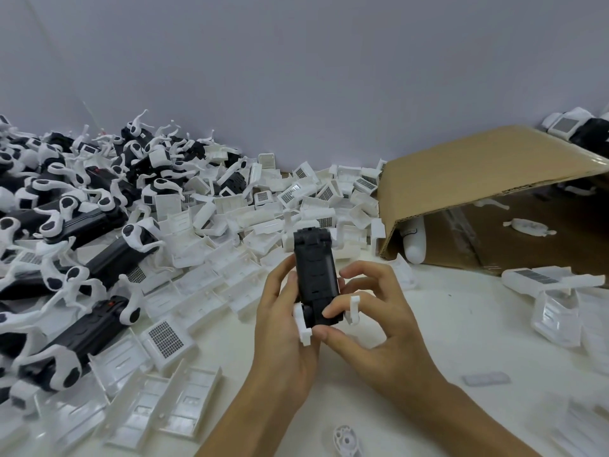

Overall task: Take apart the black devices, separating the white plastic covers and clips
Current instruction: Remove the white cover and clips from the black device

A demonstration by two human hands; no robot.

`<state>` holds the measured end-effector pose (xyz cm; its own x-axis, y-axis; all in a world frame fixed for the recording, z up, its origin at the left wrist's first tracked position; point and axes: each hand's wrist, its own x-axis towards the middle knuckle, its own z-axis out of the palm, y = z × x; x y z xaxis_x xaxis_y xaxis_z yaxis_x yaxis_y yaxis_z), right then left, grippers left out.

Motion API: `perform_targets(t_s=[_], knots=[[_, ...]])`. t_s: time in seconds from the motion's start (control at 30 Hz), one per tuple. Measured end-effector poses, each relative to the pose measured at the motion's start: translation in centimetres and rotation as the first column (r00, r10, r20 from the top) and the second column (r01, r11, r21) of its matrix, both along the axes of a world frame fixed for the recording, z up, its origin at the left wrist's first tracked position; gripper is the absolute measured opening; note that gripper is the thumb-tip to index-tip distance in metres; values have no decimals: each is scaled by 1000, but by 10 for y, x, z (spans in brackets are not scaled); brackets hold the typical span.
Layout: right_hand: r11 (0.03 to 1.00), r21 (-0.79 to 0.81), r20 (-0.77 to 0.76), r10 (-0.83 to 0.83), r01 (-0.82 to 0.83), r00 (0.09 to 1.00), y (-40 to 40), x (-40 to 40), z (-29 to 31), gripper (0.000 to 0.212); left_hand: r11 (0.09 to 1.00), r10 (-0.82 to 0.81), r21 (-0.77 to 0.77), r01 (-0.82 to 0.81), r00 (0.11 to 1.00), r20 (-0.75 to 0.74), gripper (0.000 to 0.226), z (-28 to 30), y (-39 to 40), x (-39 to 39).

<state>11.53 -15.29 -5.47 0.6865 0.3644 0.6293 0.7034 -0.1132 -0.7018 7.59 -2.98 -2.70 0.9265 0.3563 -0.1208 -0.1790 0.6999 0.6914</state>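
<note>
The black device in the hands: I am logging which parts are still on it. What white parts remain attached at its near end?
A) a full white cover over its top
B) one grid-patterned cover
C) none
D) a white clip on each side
D: the black device, held between the left hand and the right hand, shows a white clip on one side and another on the other.

Plain grey wall [296, 61], white tabletop [494, 341]
</note>
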Motion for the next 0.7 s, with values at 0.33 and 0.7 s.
perform_targets(t_s=[0.33, 0.7], knots=[[1000, 16, -47, -24, 25, 999, 2, -1, 2, 20, 999, -19, -31, 19, 1000, 0, 23, -2, 2, 1], [1000, 21, -79, -3, 4, 997, 1, 0, 2, 26, 1000, -16, -8, 16, 1000, -8, 22, -1, 2, 2]])
